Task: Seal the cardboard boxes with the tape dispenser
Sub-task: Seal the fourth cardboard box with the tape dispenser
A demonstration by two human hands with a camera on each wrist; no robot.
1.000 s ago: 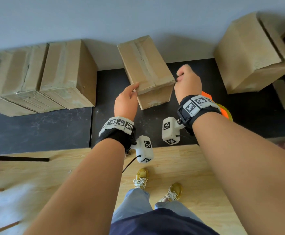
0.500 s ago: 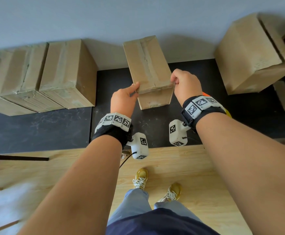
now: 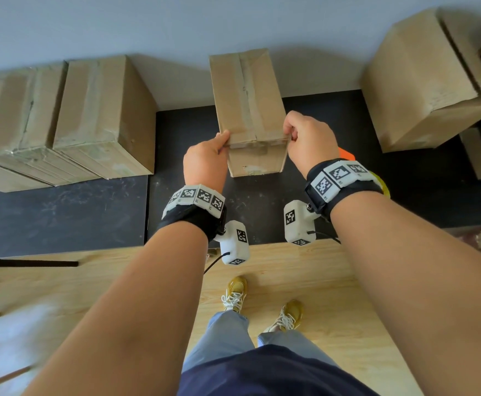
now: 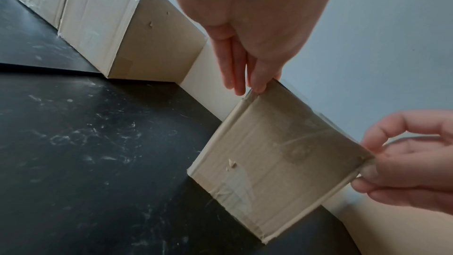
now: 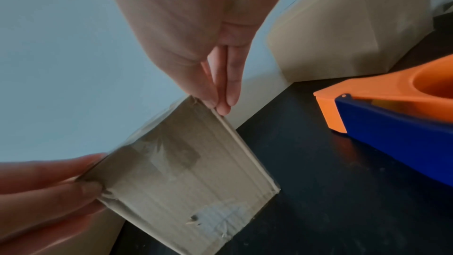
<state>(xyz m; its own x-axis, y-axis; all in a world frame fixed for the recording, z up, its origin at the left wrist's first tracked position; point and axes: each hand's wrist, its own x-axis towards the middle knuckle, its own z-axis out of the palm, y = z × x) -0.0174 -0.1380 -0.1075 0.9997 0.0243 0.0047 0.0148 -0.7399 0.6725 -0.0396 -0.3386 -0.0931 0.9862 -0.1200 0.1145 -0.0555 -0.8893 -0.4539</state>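
With right hand [image 3: 309,138] newly joining left hand [image 3: 206,161], both pinch near corners of narrow brown cardboard box [image 3: 247,104]; orange-blue tape dispenser [image 5: 392,111] idle beside right wrist; taping pending.

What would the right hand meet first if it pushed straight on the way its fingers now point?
The right hand already pinches the small box's near top corner, so likely that box at once.

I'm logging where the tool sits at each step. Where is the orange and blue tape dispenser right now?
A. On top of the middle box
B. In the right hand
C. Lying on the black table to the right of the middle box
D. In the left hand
C: the tape dispenser lies on the black table, while the left hand and right hand pinch the near top corners of the middle box.
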